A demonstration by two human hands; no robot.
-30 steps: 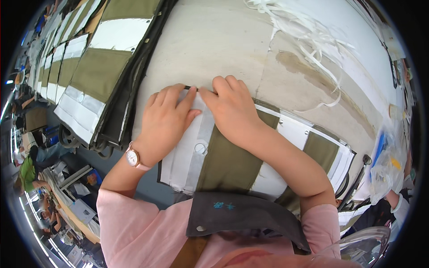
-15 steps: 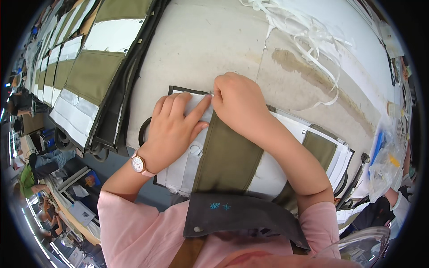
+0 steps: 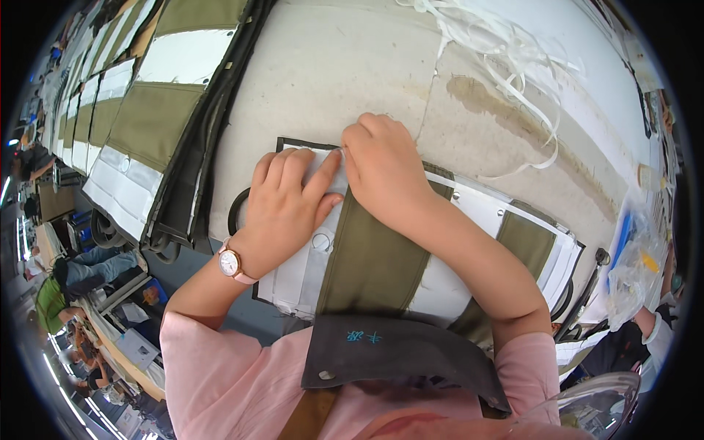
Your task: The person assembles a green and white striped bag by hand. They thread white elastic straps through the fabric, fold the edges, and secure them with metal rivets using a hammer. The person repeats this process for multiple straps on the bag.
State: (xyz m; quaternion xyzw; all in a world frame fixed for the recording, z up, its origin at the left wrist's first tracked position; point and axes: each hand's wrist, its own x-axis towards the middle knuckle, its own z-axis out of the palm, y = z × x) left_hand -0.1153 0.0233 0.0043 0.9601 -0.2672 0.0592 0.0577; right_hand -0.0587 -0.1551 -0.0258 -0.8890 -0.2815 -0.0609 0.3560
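Observation:
In front of me lies a fabric panel with olive-green and white sections (image 3: 374, 257) and a dark bound edge. My left hand (image 3: 284, 194) rests flat on its white, clear-covered end, fingers slightly spread, the index fingertip close to the far edge. A round snap (image 3: 320, 241) shows beside the left thumb. My right hand (image 3: 385, 165) is closed, its fingers pinched together at the panel's far edge, right beside the left index fingertip. Whatever is between the right fingers is hidden or too small to name.
Similar finished-looking panels (image 3: 158, 117) are stacked at the left with black edging and straps. White ribbon scraps (image 3: 524, 59) lie tangled at the far right of the worktable (image 3: 330, 66). Clear plastic bags (image 3: 634, 271) sit at the right edge. A person in green (image 3: 51, 301) is at the left.
My right hand has shifted slightly left and turned, uncovering more of the panel's far edge. The left hand has stayed nearly still on the panel.

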